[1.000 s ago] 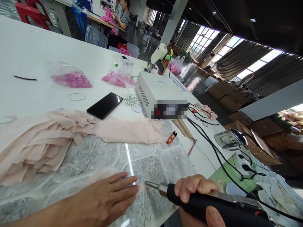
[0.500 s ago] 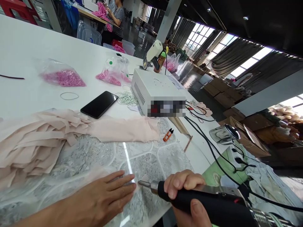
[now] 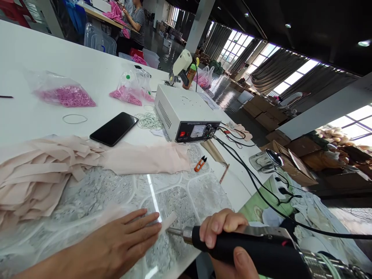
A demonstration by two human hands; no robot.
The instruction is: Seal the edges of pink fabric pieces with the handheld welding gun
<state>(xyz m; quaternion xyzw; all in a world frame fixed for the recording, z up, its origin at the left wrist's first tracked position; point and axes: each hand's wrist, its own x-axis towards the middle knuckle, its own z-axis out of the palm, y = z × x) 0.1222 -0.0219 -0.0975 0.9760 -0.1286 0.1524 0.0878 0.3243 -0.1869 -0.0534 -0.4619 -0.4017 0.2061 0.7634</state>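
Note:
My left hand (image 3: 128, 236) lies flat, fingers stretched out, on a thin, sheer pale strip of fabric (image 3: 169, 221) over the grey marble-patterned mat (image 3: 174, 197). The strip's end pokes out past my fingertips. In my right hand (image 3: 223, 232) is a black-handled ultrasonic tool (image 3: 255, 248), my fingers wrapped round its grip. Its narrow metal tip points left, close to the fabric end and my left fingertips; whether it touches the fabric I cannot tell. A pile of pale pink fabric strips (image 3: 37, 166) sits at the left, beside a flat pale pink piece (image 3: 145, 158).
Behind the fabric stand a white control box (image 3: 186, 104) and a black phone (image 3: 114, 128). Orange thread snips (image 3: 200, 164) lie on the mat. Black cables (image 3: 250, 174) run down the right past a glass jar (image 3: 264, 161). Bags of pink rings (image 3: 66, 95) lie farther back; a person (image 3: 136, 27) sits beyond.
The view has shifted slightly, so the table things sit farther left. More of the fabric strip's end shows beside the tool's tip. Both hands keep nearly the same pose.

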